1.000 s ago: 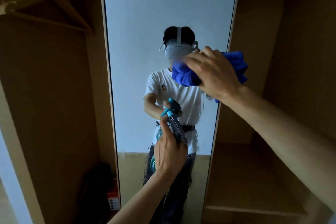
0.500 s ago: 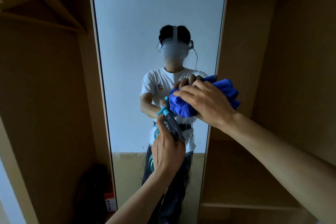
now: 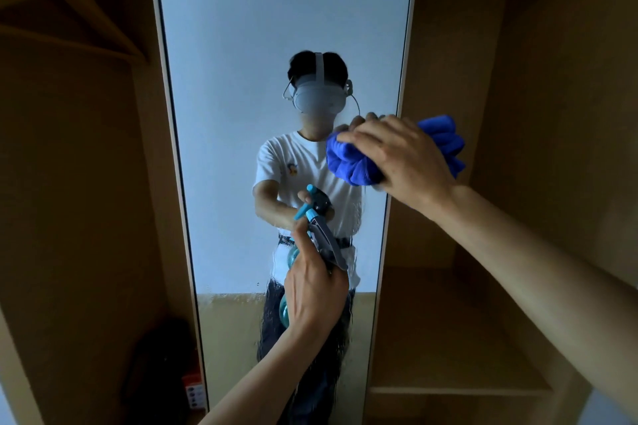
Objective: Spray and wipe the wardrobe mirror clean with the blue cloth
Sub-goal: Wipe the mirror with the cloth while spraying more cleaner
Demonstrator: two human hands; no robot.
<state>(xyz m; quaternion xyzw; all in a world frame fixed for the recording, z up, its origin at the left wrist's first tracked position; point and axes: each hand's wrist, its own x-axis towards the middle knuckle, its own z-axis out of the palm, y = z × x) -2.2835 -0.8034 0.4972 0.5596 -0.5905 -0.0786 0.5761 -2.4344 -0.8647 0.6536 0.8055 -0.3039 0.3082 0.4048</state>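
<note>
A tall narrow wardrobe mirror fills the middle, with wet streaks and droplets on its lower part. My right hand presses a bunched blue cloth against the glass at the mirror's right edge, at mid height. My left hand grips a teal spray bottle below the cloth, its nozzle pointing up at the glass. The bottle's body is mostly hidden behind my hand.
Open wooden wardrobe compartments flank the mirror. A wooden hanger hangs at the upper left. A dark bag and an orange box lie at the lower left. A shelf sits at the lower right.
My right hand slid the cloth down the glass and then back up and right towards the mirror's edge. My left hand with the bottle stayed about where it was.
</note>
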